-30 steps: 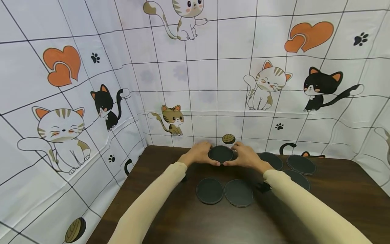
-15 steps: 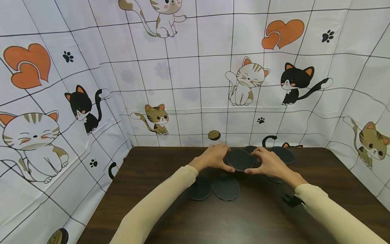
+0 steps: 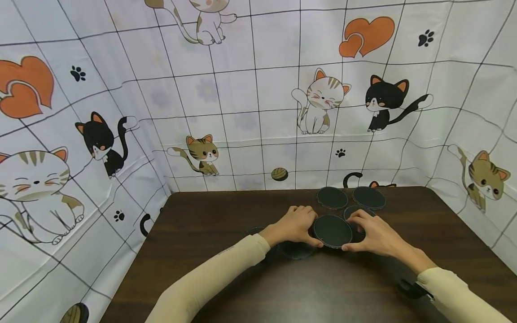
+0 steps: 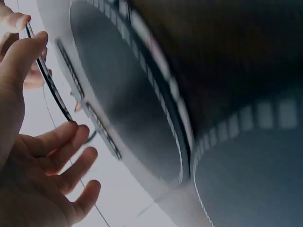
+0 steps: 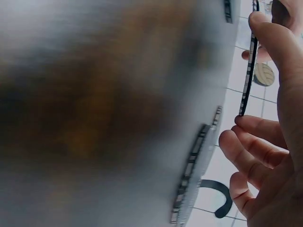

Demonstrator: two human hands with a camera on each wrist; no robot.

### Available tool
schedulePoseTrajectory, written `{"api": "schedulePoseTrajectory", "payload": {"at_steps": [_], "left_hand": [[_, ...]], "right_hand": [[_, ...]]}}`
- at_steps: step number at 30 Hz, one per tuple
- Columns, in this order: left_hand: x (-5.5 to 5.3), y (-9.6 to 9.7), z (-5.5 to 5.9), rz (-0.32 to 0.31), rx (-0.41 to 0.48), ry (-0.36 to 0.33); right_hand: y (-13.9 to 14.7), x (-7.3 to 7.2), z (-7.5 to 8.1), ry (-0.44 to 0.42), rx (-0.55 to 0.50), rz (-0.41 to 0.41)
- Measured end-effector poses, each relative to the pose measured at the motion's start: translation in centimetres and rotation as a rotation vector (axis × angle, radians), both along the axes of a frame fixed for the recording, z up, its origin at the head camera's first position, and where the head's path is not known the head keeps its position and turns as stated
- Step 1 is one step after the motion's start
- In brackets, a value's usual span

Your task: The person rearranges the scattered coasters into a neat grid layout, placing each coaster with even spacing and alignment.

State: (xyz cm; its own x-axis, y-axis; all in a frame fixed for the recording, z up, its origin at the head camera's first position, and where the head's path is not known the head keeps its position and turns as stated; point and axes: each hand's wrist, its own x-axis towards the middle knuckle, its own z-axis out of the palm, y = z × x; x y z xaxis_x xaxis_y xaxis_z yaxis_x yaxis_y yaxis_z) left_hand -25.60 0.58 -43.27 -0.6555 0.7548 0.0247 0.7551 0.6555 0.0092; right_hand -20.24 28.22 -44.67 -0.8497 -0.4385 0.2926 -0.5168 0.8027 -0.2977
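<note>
Both hands hold one round black coaster (image 3: 333,231) with a pale stitched rim, one at each side. My left hand (image 3: 296,224) pinches its left edge between thumb and fingers, and my right hand (image 3: 374,234) grips the right edge. Seen edge-on in the left wrist view, the coaster (image 4: 49,78) is off the table, with the other left-hand fingers (image 4: 78,165) loose beside it. The right wrist view also has the coaster (image 5: 248,71) between thumb and fingertips. Behind it lie more coasters (image 3: 332,198). Another coaster (image 3: 296,251) lies partly hidden below my left hand.
The dark wood table (image 3: 226,211) backs onto a white cloth (image 3: 238,98) printed with cats and grid lines, which also hangs on the left and right. A far coaster (image 3: 369,198) lies near the table's back edge. A black wrist strap (image 3: 414,289) shows at my right sleeve.
Both hands have carried the coaster from the table's back edge to the right and nearer to me, beside the front pair. The head view has turned to the right.
</note>
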Motion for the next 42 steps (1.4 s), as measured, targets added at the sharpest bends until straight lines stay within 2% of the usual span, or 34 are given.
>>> {"api": "schedulePoseTrajectory", "payload": {"at_steps": [6, 13, 27, 42], "left_hand": [[0.7, 1.1, -0.3, -0.007, -0.064, 0.018], [1.6, 1.2, -0.4, -0.02, -0.126, 0.002], [1.4, 1.1, -0.4, -0.024, -0.142, -0.035], [0.9, 1.0, -0.4, -0.021, -0.109, -0.056]], "right_hand": [[0.7, 0.8, -0.6, -0.022, 0.023, -0.005], [0.8, 1.6, -0.9, -0.037, 0.046, -0.005], [0.3, 1.7, -0.9, -0.081, 0.074, -0.021], [-0.1, 1.9, -0.8, -0.074, 0.081, -0.016]]}}
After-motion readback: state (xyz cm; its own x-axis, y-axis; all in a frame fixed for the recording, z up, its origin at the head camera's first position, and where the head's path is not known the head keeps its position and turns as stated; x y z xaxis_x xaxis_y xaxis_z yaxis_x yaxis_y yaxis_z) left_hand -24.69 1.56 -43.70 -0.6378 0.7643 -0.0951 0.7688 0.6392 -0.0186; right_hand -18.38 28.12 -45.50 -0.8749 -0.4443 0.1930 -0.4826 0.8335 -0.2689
